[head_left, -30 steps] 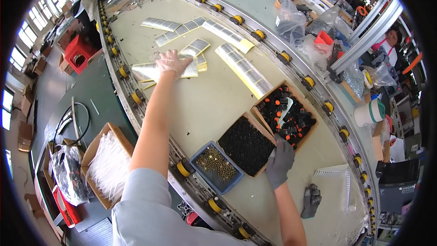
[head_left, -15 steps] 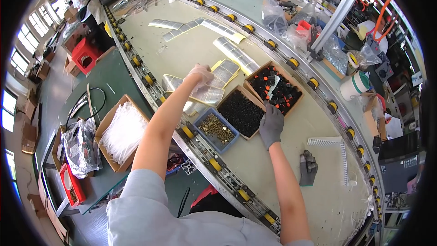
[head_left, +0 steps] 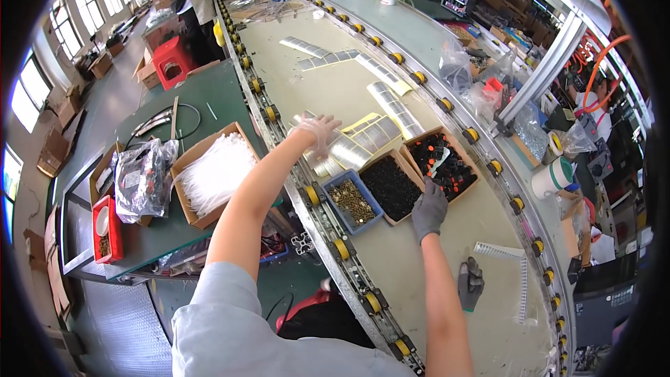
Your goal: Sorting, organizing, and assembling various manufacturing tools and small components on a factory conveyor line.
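My left hand (head_left: 319,131), in a thin translucent glove, is open with fingers spread over silvery label sheets (head_left: 373,132) with yellow backing. My right hand (head_left: 429,211), in a grey glove, is closed on the near edge of a cardboard box of small black parts (head_left: 392,187); its fingertips are partly hidden. Touching that box on the far right is another cardboard box (head_left: 462,194), holding black and orange parts and a pale strip. To its left stands a blue bin (head_left: 371,222) of brass-coloured fittings (head_left: 352,202).
Roller tracks (head_left: 342,248) border the worktop. A loose grey glove (head_left: 471,283) lies beside white spiral strips (head_left: 499,250). At left, a green table (head_left: 223,91) carries a box of white ties (head_left: 218,174) and a red bin (head_left: 107,230). Two other people work farther back.
My left hand has spread its fingers and shifted across the label sheets. My right hand stays by the boxes, slightly nearer to me. The whole view has turned a little.
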A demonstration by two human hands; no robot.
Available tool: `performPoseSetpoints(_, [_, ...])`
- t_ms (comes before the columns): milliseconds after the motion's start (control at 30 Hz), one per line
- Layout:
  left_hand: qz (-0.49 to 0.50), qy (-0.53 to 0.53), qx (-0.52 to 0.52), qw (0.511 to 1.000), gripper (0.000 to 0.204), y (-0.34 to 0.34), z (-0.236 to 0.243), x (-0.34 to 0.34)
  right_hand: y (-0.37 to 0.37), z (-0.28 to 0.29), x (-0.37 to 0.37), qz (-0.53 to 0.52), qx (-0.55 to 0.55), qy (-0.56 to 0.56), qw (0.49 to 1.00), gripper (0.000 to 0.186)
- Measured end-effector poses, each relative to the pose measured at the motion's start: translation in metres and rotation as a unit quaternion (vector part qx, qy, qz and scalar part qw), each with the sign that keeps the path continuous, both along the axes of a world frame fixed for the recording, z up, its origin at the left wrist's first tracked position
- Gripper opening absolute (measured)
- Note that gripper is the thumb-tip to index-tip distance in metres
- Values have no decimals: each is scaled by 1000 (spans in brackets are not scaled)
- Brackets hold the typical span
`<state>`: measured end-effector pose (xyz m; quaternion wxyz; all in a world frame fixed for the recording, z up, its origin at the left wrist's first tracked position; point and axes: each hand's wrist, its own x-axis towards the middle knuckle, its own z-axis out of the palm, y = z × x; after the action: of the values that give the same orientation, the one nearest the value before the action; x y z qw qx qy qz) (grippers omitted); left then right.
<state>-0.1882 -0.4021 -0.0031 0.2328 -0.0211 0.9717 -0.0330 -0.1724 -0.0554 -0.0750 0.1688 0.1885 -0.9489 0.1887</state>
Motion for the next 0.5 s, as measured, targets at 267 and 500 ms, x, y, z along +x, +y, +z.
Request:
performPoseSetpoints(267, [-101, 60, -28, 993, 108, -9, -13, -31, -2, 6, -4, -6, 16, -10, 1000, 45])
performPoseSetpoints(500, [-18, 2, -8, 1000, 58, -10, 6, -55, 3, 9, -9, 35, 5, 8, 999, 48])
